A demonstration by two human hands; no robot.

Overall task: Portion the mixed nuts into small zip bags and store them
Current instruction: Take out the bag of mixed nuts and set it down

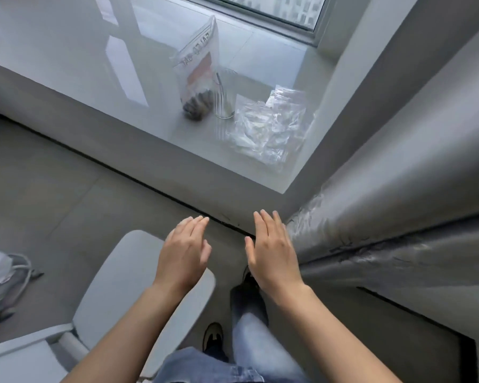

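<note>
Your left hand (183, 252) and right hand (273, 251) hover side by side, palms down, fingers (197, 225) straight and loosely together, holding nothing. Both hang over the floor (53, 189), well short of the ledge. The bag of mixed nuts (198, 78) stands upright on the glossy window ledge (94, 64), well ahead of your fingers, touching a clear glass (226, 92) with what looks like a spoon inside. Just right of the glass lies a heap of small zip bags (268, 128), near the ledge's front edge and the grey wall (398, 120). A white chair (116, 286) sits under your left wrist
</note>
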